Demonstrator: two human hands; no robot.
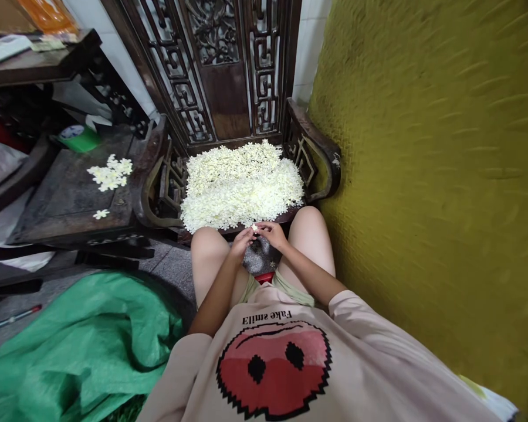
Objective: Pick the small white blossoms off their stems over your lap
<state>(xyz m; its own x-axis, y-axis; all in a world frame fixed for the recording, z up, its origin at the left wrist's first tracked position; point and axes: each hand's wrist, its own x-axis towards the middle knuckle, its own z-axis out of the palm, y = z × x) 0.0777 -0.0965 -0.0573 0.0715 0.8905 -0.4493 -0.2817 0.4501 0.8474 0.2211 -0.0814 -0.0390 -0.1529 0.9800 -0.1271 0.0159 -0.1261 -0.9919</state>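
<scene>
My left hand (243,241) and my right hand (273,235) meet between my knees, at the front edge of a dark wooden chair. A small white flower (254,227) sits between their fingertips, and the fingers of both hands are pinched around it. Just beyond the hands, a thick heap of white flowers (242,184) covers the seat of the chair. The carved wooden chair (330,170) has curved armrests on either side of the heap. The flower's stem, if it has one, is hidden by my fingers.
On the left, a dark wooden side table (61,193) holds a small cluster of white flowers (110,173), a single flower (101,214) and a roll of green tape (80,139). A green sheet (88,340) lies lower left. A yellow-green textured wall (435,193) rises close on the right.
</scene>
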